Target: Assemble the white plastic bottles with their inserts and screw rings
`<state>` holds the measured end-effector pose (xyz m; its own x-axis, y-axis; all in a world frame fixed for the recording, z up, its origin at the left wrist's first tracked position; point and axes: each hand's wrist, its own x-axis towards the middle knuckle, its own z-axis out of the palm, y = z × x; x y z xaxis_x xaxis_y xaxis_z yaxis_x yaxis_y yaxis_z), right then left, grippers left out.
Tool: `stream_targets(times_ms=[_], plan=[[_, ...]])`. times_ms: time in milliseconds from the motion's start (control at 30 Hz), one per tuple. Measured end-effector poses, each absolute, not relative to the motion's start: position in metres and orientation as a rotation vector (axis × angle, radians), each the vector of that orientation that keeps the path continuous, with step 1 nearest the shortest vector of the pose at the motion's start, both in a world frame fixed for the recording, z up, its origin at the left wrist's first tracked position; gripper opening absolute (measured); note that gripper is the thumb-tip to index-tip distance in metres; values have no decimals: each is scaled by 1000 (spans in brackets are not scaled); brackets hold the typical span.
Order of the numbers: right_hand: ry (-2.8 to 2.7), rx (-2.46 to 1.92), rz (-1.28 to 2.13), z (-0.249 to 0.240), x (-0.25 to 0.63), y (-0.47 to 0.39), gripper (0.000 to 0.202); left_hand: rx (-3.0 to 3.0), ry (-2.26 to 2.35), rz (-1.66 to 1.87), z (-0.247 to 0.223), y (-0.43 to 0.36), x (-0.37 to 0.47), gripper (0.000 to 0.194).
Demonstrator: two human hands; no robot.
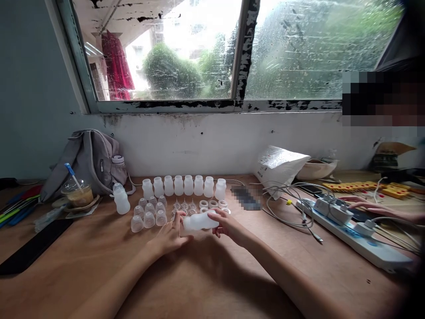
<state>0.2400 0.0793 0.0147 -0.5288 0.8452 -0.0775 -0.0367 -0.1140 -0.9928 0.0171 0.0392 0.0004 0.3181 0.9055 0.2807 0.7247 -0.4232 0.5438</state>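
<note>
Right hand [226,225] grips a frosted bottle [198,222], left hand [170,235] at its other end

In the head view, both forearms reach forward from the lower edge and converge near the middle of the tabletop [212,283]. The bottle lies on its side between the hands, nearly level and slightly higher at its right end, in front of the small parts.

The right hand comes in from the right, its fingers closed on the bottle's right end, thumb along the upper side and the others curled underneath. The left hand is turned inward, index finger bent up at the bottle's left end and thumb stretched out below, spread well from the index; whether these fingers grip or merely steady it, I cannot tell.

Just beyond the hands are pointed clear pieces [184,204] and pale rings [213,204]. Clear domed caps [149,219] stand to the left of them, near the left hand. Behind these runs a row of upright frosted bottles [178,185]; another, capped bottle [121,201] stands apart at the left.
</note>
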Motion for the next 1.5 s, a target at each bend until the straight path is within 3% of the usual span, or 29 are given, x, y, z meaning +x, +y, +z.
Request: stream_targets(times_ms=[267,600,700,933,1000,1167,1500], plan=[[-1345,-841,1725,18,243,88,27,1821,1149,1245,-2,56,5,20],[-1275,-814,1697,24,242,85,27,1801,1444,1404,7,49,5,35],[-1212,-791,1665,24,242,85,27,1894,1629,1351,8,47,4,41],[-1202,-816,1648,16,237,83,30,2446,1667,754,-5,42,17,32],[-1241,-763,1667,17,235,79,34,2359,1656,810,-1,44,22,33],[-1367,-627,1704,22,228,69,39,1988,1614,1375,36,62,26,35],[-1489,-731,1585,9,232,74,51,2122,1429,1157,86,77,29,28]])
